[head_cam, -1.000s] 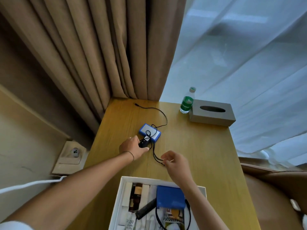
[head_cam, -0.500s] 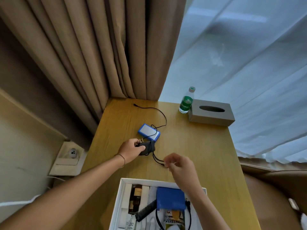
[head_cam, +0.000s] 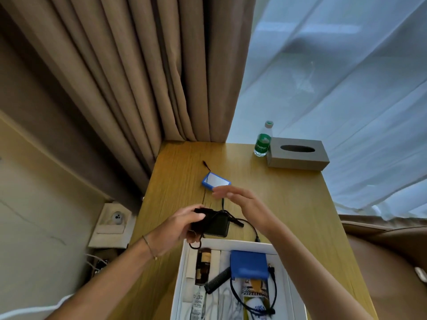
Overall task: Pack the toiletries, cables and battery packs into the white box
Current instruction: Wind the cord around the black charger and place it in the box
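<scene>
My left hand (head_cam: 182,224) grips a black power adapter (head_cam: 216,225) with its black cable (head_cam: 250,227) looped around it, held just above the far rim of the white box (head_cam: 182,273). My right hand (head_cam: 245,202) hovers above and beyond the adapter, fingers stretched out and holding nothing. A blue battery pack (head_cam: 216,182) lies on the wooden table (head_cam: 288,204) past my right fingertips. Inside the box are another blue battery pack (head_cam: 249,264), a black comb (head_cam: 218,279), a black cable loop (head_cam: 254,301), tubes and sachets.
A green-labelled water bottle (head_cam: 263,140) and a grey tissue box (head_cam: 298,153) stand at the table's far right corner. Beige curtains (head_cam: 138,77) hang behind the table's far left. A wall socket (head_cam: 115,218) is low on the left. A brown chair (head_cam: 392,250) is at the right.
My left hand has lifted the adapter from beside the blue battery pack and brought it back to the box's far rim. My right hand let go of the cable and opened.
</scene>
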Demonstrator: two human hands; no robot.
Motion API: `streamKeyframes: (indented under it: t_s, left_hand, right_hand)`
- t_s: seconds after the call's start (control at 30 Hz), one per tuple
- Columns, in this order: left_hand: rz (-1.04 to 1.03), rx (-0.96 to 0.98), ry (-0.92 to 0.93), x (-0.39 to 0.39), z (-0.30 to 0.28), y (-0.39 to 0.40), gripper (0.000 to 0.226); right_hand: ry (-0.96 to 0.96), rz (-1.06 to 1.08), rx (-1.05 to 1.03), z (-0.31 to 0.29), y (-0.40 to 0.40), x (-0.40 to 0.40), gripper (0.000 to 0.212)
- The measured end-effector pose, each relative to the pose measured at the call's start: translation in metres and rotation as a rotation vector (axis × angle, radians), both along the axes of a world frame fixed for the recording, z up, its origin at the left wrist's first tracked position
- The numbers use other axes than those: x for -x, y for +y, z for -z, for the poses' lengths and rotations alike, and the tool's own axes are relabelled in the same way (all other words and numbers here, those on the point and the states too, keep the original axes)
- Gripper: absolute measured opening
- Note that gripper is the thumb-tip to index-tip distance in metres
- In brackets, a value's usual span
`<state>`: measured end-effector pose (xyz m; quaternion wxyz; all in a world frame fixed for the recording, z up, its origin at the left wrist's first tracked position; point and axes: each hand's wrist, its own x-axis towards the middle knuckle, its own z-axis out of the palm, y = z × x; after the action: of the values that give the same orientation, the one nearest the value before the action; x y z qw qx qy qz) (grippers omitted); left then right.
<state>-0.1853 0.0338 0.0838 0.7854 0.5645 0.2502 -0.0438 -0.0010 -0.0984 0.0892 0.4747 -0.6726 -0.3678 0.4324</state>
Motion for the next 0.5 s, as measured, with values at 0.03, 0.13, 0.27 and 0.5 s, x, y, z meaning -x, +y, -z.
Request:
streamKeyframes:
  t_s: [0.03,0.13,0.27,0.5]
  left_hand:
    - [-0.018,0.002,-0.012,0.004,-0.004,-0.002,0.038]
    - [-0.032,0.026,-0.057,0.014,-0.019,-0.002,0.049]
    - [0.005,-0.038,-0.097,0.024,-0.043,0.003,0.044]
    - [-0.194,-0.089,-0.120,0.032,-0.058,0.018,0.056]
  right_hand:
    - [0.066,-0.063,-0.006,0.002,0.001,0.004,0.040]
    - [0.308,-0.203,-0.032,0.014,0.009,0.019,0.048]
    - [0.591,-0.278,-0.008,0.022,0.020,0.042,0.036]
    - [0.670,-0.563,-0.049,0.044,0.017,0.074,0.060]
